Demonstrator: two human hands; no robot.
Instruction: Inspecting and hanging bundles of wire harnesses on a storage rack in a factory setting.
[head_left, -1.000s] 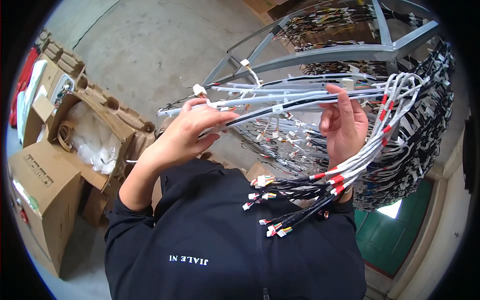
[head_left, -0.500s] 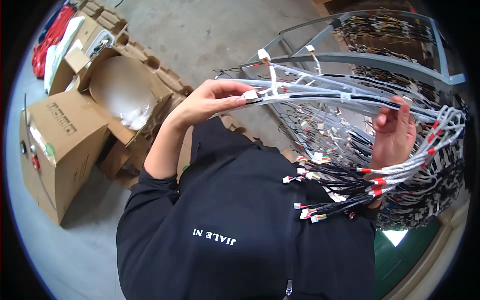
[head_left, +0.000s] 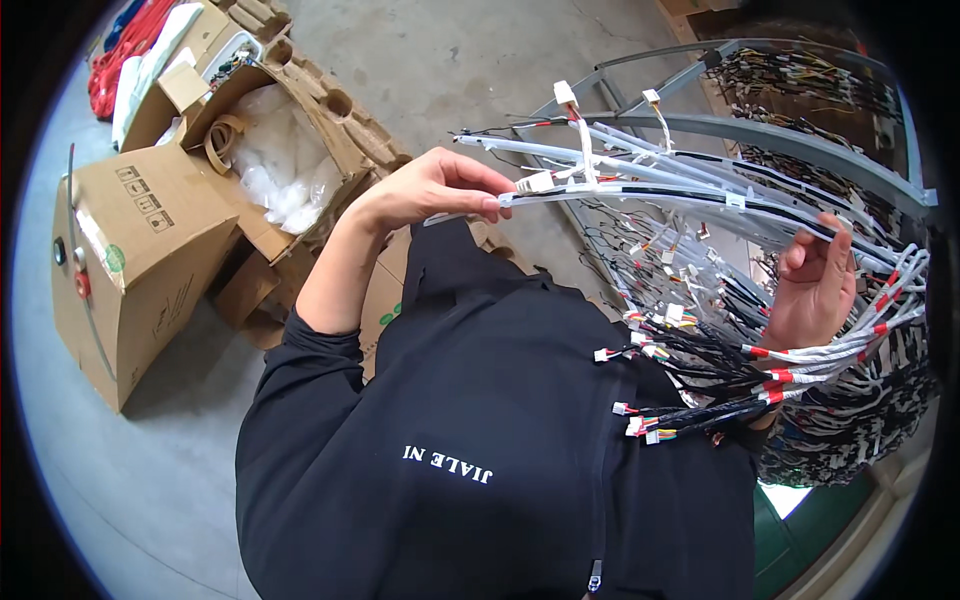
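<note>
Two hands, left hand [head_left: 430,190] and right hand [head_left: 815,290], on white wire harness bundle [head_left: 660,185]

Workshop: concrete floor [head_left: 470,60], cardboard boxes [head_left: 140,250], wire-harness rack [head_left: 800,130].

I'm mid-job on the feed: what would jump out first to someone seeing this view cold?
First, the bundle of white wire harnesses stretched across the upper middle, the left hand pinching its near end and the right hand gripping it where it bends at right. Behind it a grey metal rack carries many more hanging wires. At left sit open cardboard boxes with white plastic inside.
</note>
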